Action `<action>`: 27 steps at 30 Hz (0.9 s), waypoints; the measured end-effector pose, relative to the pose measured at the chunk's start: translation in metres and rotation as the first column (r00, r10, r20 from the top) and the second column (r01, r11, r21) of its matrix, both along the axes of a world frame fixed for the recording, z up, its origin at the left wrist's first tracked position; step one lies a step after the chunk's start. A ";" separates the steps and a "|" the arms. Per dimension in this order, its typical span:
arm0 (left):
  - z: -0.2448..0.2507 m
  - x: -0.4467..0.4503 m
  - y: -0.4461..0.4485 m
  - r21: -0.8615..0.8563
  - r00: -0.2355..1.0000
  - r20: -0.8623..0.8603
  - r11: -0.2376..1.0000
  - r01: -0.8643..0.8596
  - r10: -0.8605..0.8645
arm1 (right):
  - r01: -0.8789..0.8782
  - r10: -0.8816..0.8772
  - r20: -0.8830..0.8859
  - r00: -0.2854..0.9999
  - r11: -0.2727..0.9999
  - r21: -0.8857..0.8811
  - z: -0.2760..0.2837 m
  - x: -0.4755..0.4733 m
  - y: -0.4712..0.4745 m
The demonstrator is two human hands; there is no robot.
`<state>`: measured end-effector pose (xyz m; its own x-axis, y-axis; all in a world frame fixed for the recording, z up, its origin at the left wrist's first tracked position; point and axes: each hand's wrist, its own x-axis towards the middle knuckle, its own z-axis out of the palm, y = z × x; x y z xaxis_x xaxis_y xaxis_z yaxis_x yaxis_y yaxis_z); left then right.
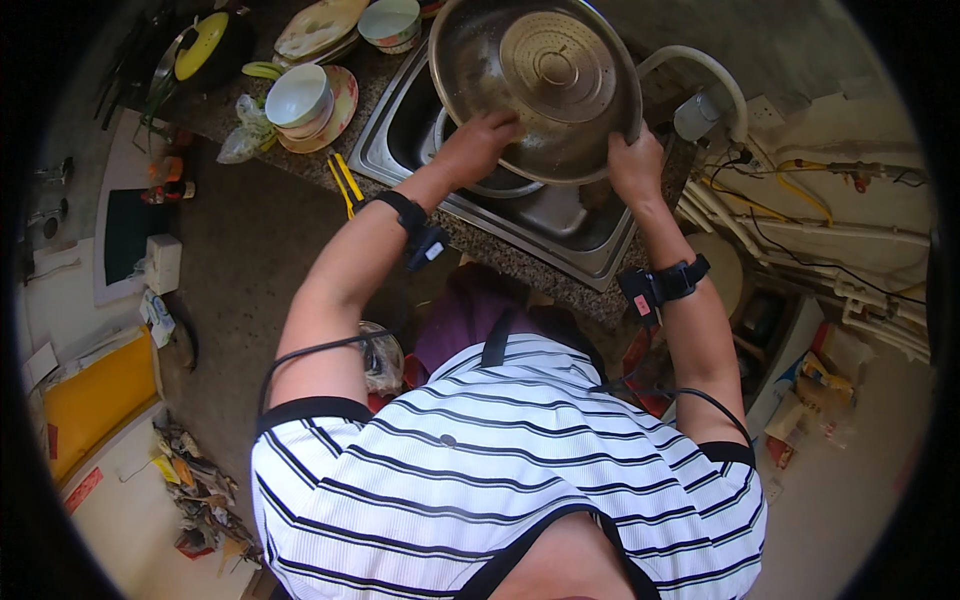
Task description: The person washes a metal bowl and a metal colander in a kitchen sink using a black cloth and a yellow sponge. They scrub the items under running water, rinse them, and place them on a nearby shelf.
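Note:
A large round metal pan [469,60] is tilted up over the sink. Inside it shows a round perforated metal disc [559,67] with a raised ring at its centre. My right hand [636,166] grips the pan's lower right rim, thumb along the edge. At the lower left, my left hand [478,148] reaches over the rim, its fingers bent against the pan's inner wall; whether something is under them is hidden. Below the pan, the stainless steel sink [517,238] holds another round metal vessel [504,184], mostly covered from view.
Left of the sink stand stacked bowls [298,94] on a plate [345,97], beside a plastic bag [244,135]. Another bowl [390,22] is farther back. A yellow-handled tool [345,184] juts past the counter edge. A white curved pipe [705,54] rises at right.

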<state>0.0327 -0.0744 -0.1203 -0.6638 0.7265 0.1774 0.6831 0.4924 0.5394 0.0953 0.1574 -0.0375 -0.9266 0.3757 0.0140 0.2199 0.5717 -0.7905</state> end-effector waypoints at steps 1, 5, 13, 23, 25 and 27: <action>0.005 0.001 0.010 0.103 0.994 -0.001 0.989 -0.109 0.110 | 0.001 0.000 -0.033 0.999 1.000 0.022 -0.001 -0.001 -0.002; 0.005 0.021 0.052 0.302 0.997 -0.012 0.951 -0.067 0.074 | -0.041 0.039 -0.055 0.998 0.998 -0.038 -0.003 -0.003 -0.008; -0.024 -0.008 -0.010 -0.200 0.985 -0.170 0.979 -0.043 0.009 | -0.029 0.027 0.120 0.992 1.000 0.011 0.014 -0.005 0.011; -0.015 0.061 0.047 0.241 0.999 -0.033 0.970 0.001 0.007 | -0.056 0.045 0.090 0.995 0.990 0.126 0.020 -0.022 0.019; -0.019 0.049 0.032 0.115 0.986 -0.161 0.991 0.072 -0.053 | -0.101 0.080 0.177 0.981 0.988 0.116 0.025 -0.023 0.025; -0.022 0.030 0.012 0.037 0.937 -0.349 0.999 0.034 -0.019 | -0.107 0.128 0.235 0.963 0.989 -0.100 0.034 -0.025 0.035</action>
